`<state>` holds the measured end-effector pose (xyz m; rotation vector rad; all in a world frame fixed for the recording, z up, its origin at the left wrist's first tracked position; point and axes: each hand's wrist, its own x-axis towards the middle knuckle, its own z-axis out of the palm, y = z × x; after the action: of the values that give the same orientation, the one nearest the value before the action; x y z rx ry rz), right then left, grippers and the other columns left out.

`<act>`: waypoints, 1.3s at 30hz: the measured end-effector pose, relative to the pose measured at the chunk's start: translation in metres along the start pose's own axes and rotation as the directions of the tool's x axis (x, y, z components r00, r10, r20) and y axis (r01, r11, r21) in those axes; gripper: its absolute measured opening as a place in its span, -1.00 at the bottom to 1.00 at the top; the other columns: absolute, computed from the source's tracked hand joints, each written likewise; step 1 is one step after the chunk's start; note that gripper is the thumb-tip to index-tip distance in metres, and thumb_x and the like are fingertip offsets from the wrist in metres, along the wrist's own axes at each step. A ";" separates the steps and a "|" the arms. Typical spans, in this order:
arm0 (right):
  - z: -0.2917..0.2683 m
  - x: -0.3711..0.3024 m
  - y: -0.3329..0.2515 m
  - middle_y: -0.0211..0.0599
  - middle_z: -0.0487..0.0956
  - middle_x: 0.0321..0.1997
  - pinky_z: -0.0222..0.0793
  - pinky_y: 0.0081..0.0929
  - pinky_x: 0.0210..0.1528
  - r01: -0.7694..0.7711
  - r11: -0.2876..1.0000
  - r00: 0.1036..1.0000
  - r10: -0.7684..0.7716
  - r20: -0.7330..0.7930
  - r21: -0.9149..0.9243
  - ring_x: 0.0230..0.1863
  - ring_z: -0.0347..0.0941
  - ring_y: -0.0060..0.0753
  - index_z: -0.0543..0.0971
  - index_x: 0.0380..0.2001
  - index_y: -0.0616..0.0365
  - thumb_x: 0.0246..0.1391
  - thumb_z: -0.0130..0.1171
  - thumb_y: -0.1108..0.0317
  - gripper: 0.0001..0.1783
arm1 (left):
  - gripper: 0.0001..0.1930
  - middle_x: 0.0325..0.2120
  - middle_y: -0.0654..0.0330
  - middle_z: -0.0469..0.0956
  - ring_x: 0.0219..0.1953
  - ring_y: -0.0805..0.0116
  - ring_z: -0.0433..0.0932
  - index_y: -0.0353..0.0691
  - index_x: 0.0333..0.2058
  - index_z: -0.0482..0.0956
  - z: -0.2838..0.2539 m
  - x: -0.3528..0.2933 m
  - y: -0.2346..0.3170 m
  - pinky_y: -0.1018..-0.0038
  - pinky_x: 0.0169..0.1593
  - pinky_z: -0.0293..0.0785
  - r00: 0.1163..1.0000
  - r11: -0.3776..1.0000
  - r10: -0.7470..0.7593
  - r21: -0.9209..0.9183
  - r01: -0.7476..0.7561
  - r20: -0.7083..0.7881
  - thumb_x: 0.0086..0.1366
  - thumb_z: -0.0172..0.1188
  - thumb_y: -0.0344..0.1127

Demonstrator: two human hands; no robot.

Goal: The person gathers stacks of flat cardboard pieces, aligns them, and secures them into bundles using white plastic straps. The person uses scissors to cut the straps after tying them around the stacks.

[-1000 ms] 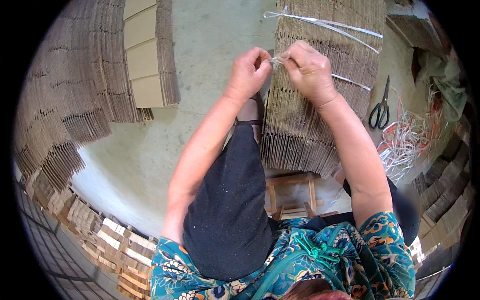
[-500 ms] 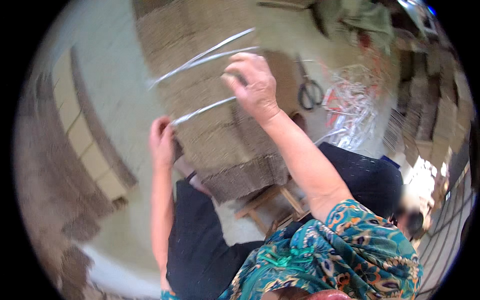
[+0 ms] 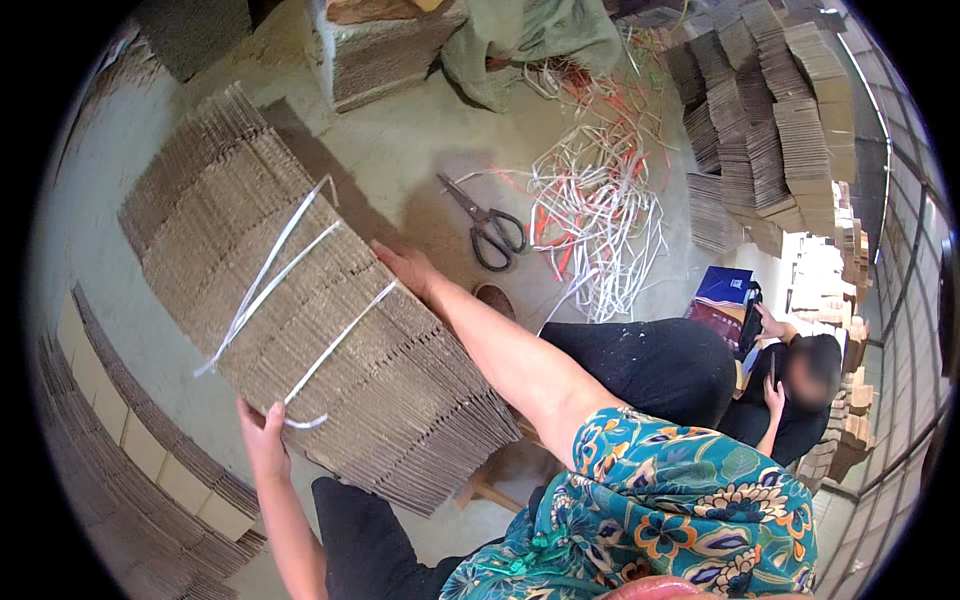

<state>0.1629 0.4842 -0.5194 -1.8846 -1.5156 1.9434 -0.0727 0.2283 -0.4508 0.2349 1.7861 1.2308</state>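
Note:
A long stack of brown corrugated cardboard sheets (image 3: 400,395) stands edge-up before me, slanting from the far left toward my knees. One white strap (image 3: 340,342) crosses it, a loose end curling near my left hand. Farther along, another white strap (image 3: 262,285) runs across in two lines. My left hand (image 3: 264,440) is at the stack's left side, thumb up by the strap's end. Against the opposite side rests my right hand (image 3: 408,268), its fingers partly hidden by the cardboard. Between them the two hands hold the stack.
Black-handled scissors (image 3: 488,228) lie on the floor right of the stack, near a tangled heap of white and red straps (image 3: 600,215). More cardboard stacks (image 3: 765,120) rise at the right. A seated person (image 3: 790,385) is nearby. Cardboard rows (image 3: 150,450) line the left.
My right hand has come down from above the strap to the stack's right side. The view has swung, so the stack now slants left. A loose strap end shows by my left hand.

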 end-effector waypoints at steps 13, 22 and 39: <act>-0.031 -0.039 -0.026 -0.21 0.46 -0.15 0.22 -0.41 0.04 0.421 0.742 0.863 -0.505 0.023 0.522 -0.05 0.31 -0.43 0.38 -0.06 0.24 0.10 -0.10 -0.26 -0.29 | -0.13 0.14 0.02 0.22 0.19 0.18 0.18 -0.33 0.21 0.09 0.012 -0.029 0.075 0.32 0.26 -0.02 0.883 0.856 0.410 0.238 -0.459 0.228 -0.01 0.30 -0.09; -0.122 -0.123 -0.016 -0.22 0.43 -0.08 0.19 -0.36 0.10 0.338 0.262 0.773 -0.625 -0.108 0.904 -0.01 0.30 -0.41 0.36 -0.02 0.22 0.10 -0.10 -0.27 -0.28 | -0.06 0.13 -0.04 0.24 0.19 0.11 0.20 -0.29 0.20 0.14 0.147 -0.169 0.219 0.17 0.23 0.08 0.434 0.401 0.820 0.168 -0.901 0.373 -0.10 0.26 0.12; -0.292 -0.244 0.055 -0.24 0.40 0.03 0.16 -0.29 0.14 0.503 -0.083 0.806 -0.315 -0.502 0.860 0.07 0.28 -0.36 0.32 0.06 0.19 0.09 -0.07 -0.26 -0.26 | -0.11 -0.06 0.10 0.40 -0.03 0.26 0.39 -0.36 0.16 0.17 0.186 -0.217 0.214 0.33 0.02 0.35 0.641 0.751 0.554 0.012 -0.660 0.532 -0.17 0.42 -0.28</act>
<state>0.4859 0.4764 -0.3103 -0.6641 -0.2098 1.5945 0.1212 0.3191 -0.1654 1.2689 1.3872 1.2681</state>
